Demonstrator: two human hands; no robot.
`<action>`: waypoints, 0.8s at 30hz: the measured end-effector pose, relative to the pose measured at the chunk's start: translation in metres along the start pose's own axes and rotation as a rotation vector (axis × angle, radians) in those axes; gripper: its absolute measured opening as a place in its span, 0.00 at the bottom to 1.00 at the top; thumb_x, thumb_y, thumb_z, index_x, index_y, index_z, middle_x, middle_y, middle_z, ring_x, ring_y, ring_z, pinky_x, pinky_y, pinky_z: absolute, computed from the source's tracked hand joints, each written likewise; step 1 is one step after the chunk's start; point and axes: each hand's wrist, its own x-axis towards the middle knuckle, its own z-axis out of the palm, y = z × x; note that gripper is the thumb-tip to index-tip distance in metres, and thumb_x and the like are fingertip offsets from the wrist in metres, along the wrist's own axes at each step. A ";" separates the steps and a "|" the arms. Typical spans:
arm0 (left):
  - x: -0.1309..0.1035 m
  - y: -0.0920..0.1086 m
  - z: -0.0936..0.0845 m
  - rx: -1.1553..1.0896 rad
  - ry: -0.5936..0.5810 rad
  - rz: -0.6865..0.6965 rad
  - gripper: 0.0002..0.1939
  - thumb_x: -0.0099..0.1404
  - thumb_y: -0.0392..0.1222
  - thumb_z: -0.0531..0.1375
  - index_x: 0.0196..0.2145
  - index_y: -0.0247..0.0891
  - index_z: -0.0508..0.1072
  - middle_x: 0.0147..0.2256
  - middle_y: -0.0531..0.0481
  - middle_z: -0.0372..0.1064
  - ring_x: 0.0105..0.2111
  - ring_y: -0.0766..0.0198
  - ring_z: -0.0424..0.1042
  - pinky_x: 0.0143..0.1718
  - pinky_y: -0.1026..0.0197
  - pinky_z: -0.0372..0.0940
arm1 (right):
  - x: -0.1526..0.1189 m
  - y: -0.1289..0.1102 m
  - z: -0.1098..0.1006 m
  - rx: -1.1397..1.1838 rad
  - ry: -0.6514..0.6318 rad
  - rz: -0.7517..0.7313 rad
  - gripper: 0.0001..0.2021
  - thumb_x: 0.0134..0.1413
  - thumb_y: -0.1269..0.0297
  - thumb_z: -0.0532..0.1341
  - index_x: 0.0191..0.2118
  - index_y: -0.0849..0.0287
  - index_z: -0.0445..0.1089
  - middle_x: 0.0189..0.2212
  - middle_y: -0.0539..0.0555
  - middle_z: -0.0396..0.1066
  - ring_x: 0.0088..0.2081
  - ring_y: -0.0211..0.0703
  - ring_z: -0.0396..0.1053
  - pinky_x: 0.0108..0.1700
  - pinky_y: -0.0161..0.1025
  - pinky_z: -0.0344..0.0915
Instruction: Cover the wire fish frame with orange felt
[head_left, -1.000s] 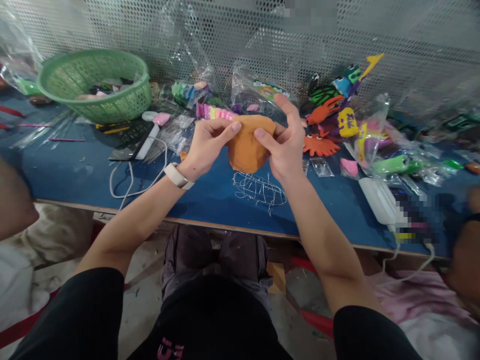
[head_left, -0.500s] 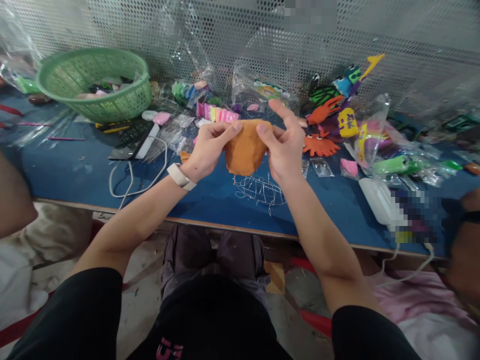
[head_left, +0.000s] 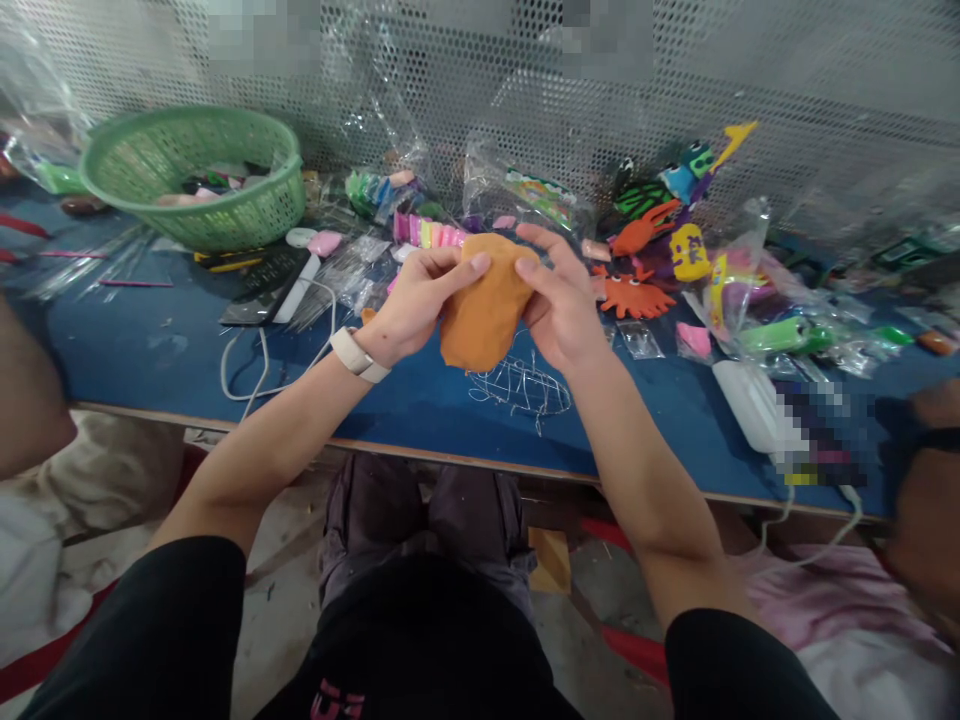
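Note:
Between my two hands is a flattened sheet of orange modelling clay point(head_left: 486, 310), held up over the blue table point(head_left: 405, 400). My left hand point(head_left: 420, 300) pinches its upper left edge, thumb on the near face. On the right edge, my right hand point(head_left: 562, 300) grips with the thumb in front; its index finger is lifted and the other fingers are partly hidden behind. Below the clay a wire frame point(head_left: 521, 388) of thin bent strands lies on the table, its far side partly covered by the clay.
A green basket point(head_left: 191, 190) of odds and ends stands at the back left, near a phone-like black device point(head_left: 262, 285) and a white cable. Orange crab figures point(head_left: 636, 293), plastic bags and a white box point(head_left: 750, 405) lie to the right. People sit on both sides.
The orange clay has tilted and now hangs lower and longer, its bottom swung a little left. My right hand has shifted slightly left, and both hands keep hold.

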 end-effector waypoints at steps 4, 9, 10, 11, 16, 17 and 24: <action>0.006 0.022 0.004 0.072 -0.105 -0.021 0.26 0.72 0.66 0.79 0.36 0.39 0.84 0.34 0.50 0.82 0.38 0.59 0.85 0.37 0.59 0.76 | 0.003 -0.021 -0.007 0.095 -0.098 0.070 0.42 0.56 0.19 0.74 0.65 0.41 0.76 0.64 0.54 0.83 0.72 0.67 0.78 0.65 0.64 0.84; 0.011 0.039 0.021 0.145 -0.235 0.000 0.31 0.67 0.72 0.80 0.36 0.39 0.84 0.33 0.50 0.79 0.35 0.62 0.82 0.34 0.60 0.72 | 0.001 -0.045 -0.017 0.230 -0.055 0.061 0.34 0.50 0.35 0.85 0.56 0.44 0.79 0.57 0.53 0.86 0.66 0.64 0.82 0.64 0.61 0.85; 0.011 0.039 0.025 0.160 -0.259 -0.008 0.31 0.67 0.73 0.80 0.36 0.39 0.84 0.33 0.50 0.79 0.35 0.62 0.82 0.33 0.60 0.71 | -0.002 -0.048 -0.020 0.240 -0.053 0.068 0.34 0.49 0.38 0.87 0.56 0.44 0.79 0.55 0.53 0.87 0.64 0.62 0.83 0.63 0.60 0.85; 0.011 0.039 0.028 0.171 -0.283 -0.021 0.31 0.67 0.73 0.79 0.36 0.39 0.84 0.33 0.50 0.78 0.35 0.61 0.82 0.33 0.59 0.71 | -0.006 -0.050 -0.024 0.241 -0.053 0.077 0.35 0.49 0.39 0.88 0.57 0.45 0.79 0.52 0.52 0.87 0.61 0.61 0.84 0.62 0.59 0.85; 0.011 0.028 0.031 0.155 -0.443 -0.131 0.35 0.70 0.80 0.73 0.44 0.41 0.84 0.37 0.46 0.82 0.41 0.53 0.87 0.40 0.53 0.79 | -0.031 -0.056 -0.042 0.233 -0.025 0.085 0.36 0.50 0.40 0.88 0.59 0.46 0.78 0.45 0.50 0.84 0.54 0.56 0.85 0.57 0.54 0.84; 0.011 0.024 0.028 0.138 -0.488 -0.165 0.37 0.69 0.81 0.73 0.46 0.41 0.83 0.39 0.45 0.83 0.43 0.51 0.88 0.42 0.51 0.81 | -0.036 -0.056 -0.044 0.247 -0.002 0.081 0.35 0.51 0.41 0.88 0.58 0.46 0.78 0.45 0.50 0.84 0.53 0.55 0.85 0.56 0.53 0.84; -0.016 -0.009 0.014 -0.063 -0.542 -0.419 0.36 0.64 0.61 0.84 0.61 0.47 0.78 0.55 0.42 0.86 0.47 0.54 0.88 0.44 0.57 0.81 | -0.057 -0.040 -0.054 0.381 0.115 0.081 0.33 0.50 0.41 0.88 0.54 0.45 0.76 0.44 0.49 0.83 0.53 0.53 0.83 0.53 0.49 0.83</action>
